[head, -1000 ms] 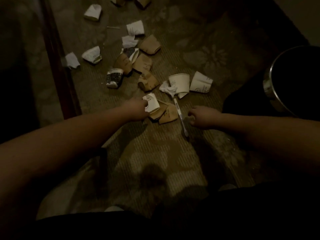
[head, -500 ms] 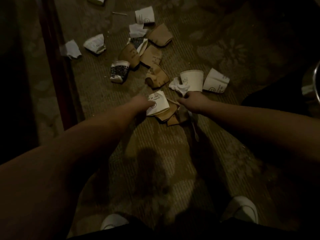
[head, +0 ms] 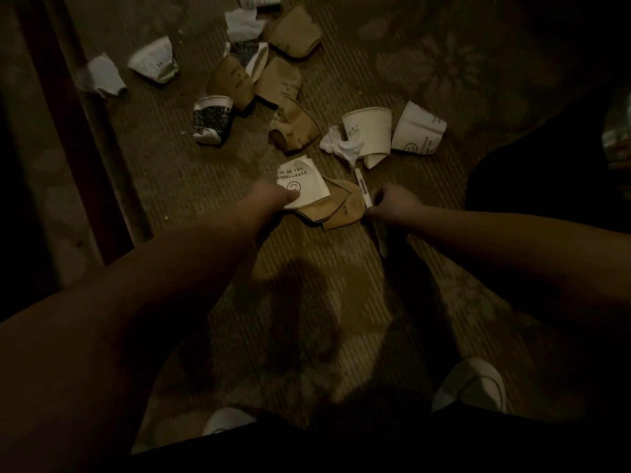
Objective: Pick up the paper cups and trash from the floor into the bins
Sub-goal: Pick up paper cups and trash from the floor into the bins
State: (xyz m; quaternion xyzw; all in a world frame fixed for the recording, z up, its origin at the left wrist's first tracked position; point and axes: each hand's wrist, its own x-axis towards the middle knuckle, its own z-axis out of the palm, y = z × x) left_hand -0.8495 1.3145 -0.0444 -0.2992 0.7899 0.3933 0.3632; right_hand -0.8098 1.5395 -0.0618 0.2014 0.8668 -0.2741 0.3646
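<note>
Nearest, two white shoes [head: 473, 387] stand on the patterned carpet [head: 191, 186]. Beyond them the left hand [head: 269, 196] has its grip pinched on a flattened white cup [head: 304, 186] lying over brown cups [head: 341, 209], while the right hand [head: 396, 203] curls its grip round a white pen-like stick [head: 363, 189] just beside them. Farther off, more crushed paper cups [head: 370, 131] and a crumpled tissue [head: 341, 146] lie scattered on the carpet.

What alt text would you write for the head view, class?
A person's left hand grips a flattened white cup while the right hand grips a white stick, with more crushed cups scattered beyond on the patterned carpet.
</note>
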